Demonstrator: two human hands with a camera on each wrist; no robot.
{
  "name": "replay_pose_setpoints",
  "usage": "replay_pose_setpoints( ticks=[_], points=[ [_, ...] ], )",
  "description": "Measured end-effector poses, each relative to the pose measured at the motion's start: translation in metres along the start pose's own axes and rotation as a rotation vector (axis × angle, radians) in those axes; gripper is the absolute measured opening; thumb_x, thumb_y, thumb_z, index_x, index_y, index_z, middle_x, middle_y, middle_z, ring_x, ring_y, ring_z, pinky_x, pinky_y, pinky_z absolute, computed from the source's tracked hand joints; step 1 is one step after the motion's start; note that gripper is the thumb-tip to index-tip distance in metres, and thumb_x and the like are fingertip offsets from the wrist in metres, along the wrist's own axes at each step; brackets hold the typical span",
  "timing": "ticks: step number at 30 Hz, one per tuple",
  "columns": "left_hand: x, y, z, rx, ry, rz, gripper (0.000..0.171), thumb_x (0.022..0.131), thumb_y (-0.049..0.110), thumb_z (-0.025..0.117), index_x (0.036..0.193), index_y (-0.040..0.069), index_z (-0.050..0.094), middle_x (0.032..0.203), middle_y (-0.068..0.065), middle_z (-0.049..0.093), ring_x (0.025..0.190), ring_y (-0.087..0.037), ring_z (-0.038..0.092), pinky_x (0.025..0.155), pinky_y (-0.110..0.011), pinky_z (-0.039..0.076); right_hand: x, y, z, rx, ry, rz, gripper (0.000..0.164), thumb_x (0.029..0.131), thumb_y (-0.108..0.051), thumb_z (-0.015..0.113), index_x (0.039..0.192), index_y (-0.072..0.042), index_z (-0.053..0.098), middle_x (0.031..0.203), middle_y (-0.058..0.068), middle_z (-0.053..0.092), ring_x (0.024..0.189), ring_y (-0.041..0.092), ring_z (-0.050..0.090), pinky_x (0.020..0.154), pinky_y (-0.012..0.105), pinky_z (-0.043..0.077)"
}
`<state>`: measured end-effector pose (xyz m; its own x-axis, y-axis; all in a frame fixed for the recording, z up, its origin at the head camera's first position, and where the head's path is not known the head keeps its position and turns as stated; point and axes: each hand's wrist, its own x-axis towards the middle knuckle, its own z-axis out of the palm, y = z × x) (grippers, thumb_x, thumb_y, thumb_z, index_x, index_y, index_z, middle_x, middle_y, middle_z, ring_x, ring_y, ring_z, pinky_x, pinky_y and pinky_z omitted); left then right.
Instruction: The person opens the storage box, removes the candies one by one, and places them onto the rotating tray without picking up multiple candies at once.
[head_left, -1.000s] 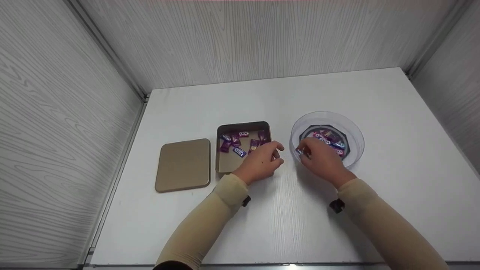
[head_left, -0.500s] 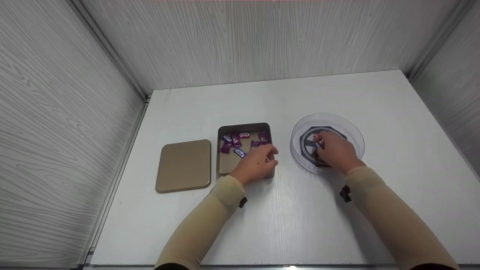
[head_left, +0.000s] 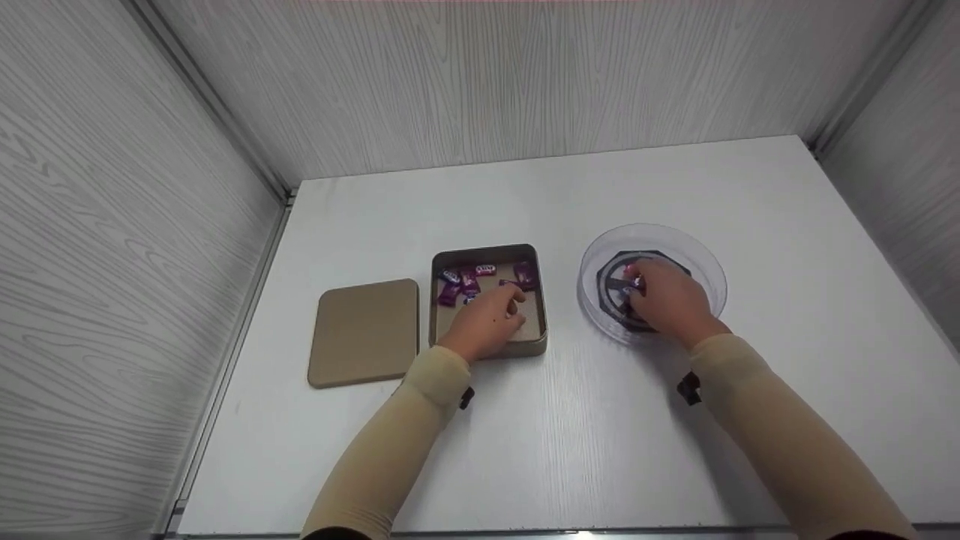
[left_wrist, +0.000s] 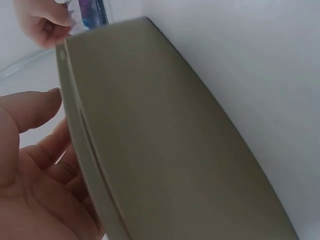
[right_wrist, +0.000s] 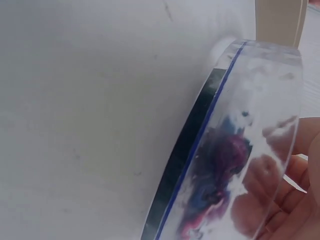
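Observation:
My left hand [head_left: 484,319] is over the shallow gold tin [head_left: 543,346], its fingers loosely bent with nothing seen between them. In the left wrist view the thumb [left_wrist: 35,110] is right beside the tin's side. Several wrapped candies [head_left: 469,280], mostly purple, lie in the tin's far half; the hand partly covers others. My right hand [head_left: 667,296] reaches down into a clear round plastic bowl [head_left: 595,319]. Its curled fingertips are right at some red and blue candies [right_wrist: 220,170], seen blurred through the bowl's wall; I cannot tell whether they pinch one.
A flat gold lid [head_left: 364,334] lies on the white table [head_left: 540,450], left of the tin. The bowl has a dark octagonal base pattern and stands to the right of the tin. Pale wood-grain panels [head_left: 480,82] enclose the back and sides.
My right hand has moved from the bowl's left rim, where a candy showed at its fingertips, inward over the candies in the bowl. My left hand has shifted left over the tin.

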<state>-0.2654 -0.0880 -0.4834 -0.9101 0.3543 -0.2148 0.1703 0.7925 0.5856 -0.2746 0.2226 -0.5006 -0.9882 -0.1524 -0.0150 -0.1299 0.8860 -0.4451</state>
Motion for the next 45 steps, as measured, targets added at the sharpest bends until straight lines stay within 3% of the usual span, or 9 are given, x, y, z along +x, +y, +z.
replay_pose_setpoints(
  ticks=[5, 12, 19, 23, 27, 30, 35, 45],
  points=[
    [0.005, -0.014, -0.006, 0.051, 0.005, -0.037, 0.04, 0.097, 0.019, 0.064, 0.136, 0.014, 0.058, 0.129, -0.004, 0.065, 0.117, -0.023, 0.061, 0.101, -0.044, 0.046, -0.002, -0.003, 0.001, 0.025, 0.031, -0.006, 0.026, 0.093, -0.014, 0.06, 0.118, -0.006, 0.064, 0.102, 0.01, 0.061, 0.091, 0.028, 0.055, 0.079, 0.049, 0.046],
    [0.015, -0.022, -0.004, 0.151, 0.001, -0.078, 0.058, 0.094, 0.019, 0.066, 0.149, 0.017, 0.05, 0.155, -0.007, 0.042, 0.134, -0.031, 0.049, 0.109, -0.049, 0.039, -0.005, -0.004, 0.003, 0.037, 0.031, -0.023, 0.022, 0.094, -0.014, 0.057, 0.114, -0.006, 0.064, 0.105, 0.01, 0.063, 0.093, 0.028, 0.056, 0.084, 0.049, 0.047],
    [0.024, -0.023, 0.002, 0.236, 0.005, -0.079, 0.057, 0.097, 0.029, 0.064, 0.151, 0.023, 0.049, 0.153, -0.01, 0.044, 0.132, -0.034, 0.05, 0.108, -0.052, 0.039, -0.007, -0.007, 0.006, 0.044, 0.042, -0.015, 0.024, 0.091, -0.012, 0.057, 0.113, -0.006, 0.064, 0.103, 0.008, 0.061, 0.089, 0.026, 0.053, 0.082, 0.046, 0.045],
    [0.027, -0.026, 0.005, 0.264, 0.014, -0.086, 0.049, 0.096, 0.027, 0.065, 0.144, 0.019, 0.056, 0.143, -0.011, 0.053, 0.124, -0.034, 0.055, 0.105, -0.051, 0.042, -0.007, -0.008, 0.007, 0.048, 0.037, -0.029, 0.024, 0.091, -0.012, 0.058, 0.113, -0.007, 0.064, 0.1, 0.007, 0.059, 0.088, 0.026, 0.053, 0.078, 0.044, 0.044],
    [0.028, -0.027, 0.006, 0.283, 0.058, -0.06, 0.025, 0.096, 0.019, 0.066, 0.121, 0.015, 0.068, 0.116, -0.005, 0.064, 0.104, -0.026, 0.062, 0.093, -0.046, 0.049, -0.006, -0.01, 0.007, 0.05, 0.04, -0.04, 0.023, 0.092, -0.013, 0.06, 0.114, -0.005, 0.064, 0.098, 0.008, 0.059, 0.087, 0.026, 0.053, 0.077, 0.044, 0.044],
    [0.028, -0.028, 0.007, 0.31, 0.078, -0.031, 0.013, 0.097, 0.018, 0.066, 0.109, 0.013, 0.068, 0.103, -0.003, 0.066, 0.096, -0.024, 0.063, 0.087, -0.045, 0.05, -0.007, -0.012, 0.007, 0.054, 0.036, -0.041, 0.024, 0.092, -0.013, 0.06, 0.114, -0.005, 0.064, 0.099, 0.009, 0.06, 0.088, 0.027, 0.054, 0.078, 0.046, 0.045],
    [0.026, -0.029, 0.007, 0.339, 0.066, -0.033, 0.024, 0.094, 0.016, 0.069, 0.116, 0.01, 0.063, 0.104, -0.007, 0.068, 0.098, -0.027, 0.064, 0.089, -0.047, 0.05, -0.008, -0.016, 0.011, 0.065, 0.022, -0.052, 0.024, 0.094, -0.014, 0.06, 0.115, -0.004, 0.064, 0.102, 0.011, 0.063, 0.089, 0.028, 0.057, 0.081, 0.048, 0.047],
    [0.021, -0.03, -0.001, 0.215, 0.031, -0.063, 0.02, 0.087, 0.006, 0.071, 0.105, 0.011, 0.065, 0.094, -0.001, 0.068, 0.087, -0.02, 0.064, 0.085, -0.042, 0.051, -0.008, -0.026, 0.014, 0.084, 0.034, -0.088, 0.023, 0.094, -0.012, 0.058, 0.115, -0.003, 0.065, 0.101, 0.01, 0.067, 0.09, 0.027, 0.059, 0.084, 0.047, 0.049]
  ],
)
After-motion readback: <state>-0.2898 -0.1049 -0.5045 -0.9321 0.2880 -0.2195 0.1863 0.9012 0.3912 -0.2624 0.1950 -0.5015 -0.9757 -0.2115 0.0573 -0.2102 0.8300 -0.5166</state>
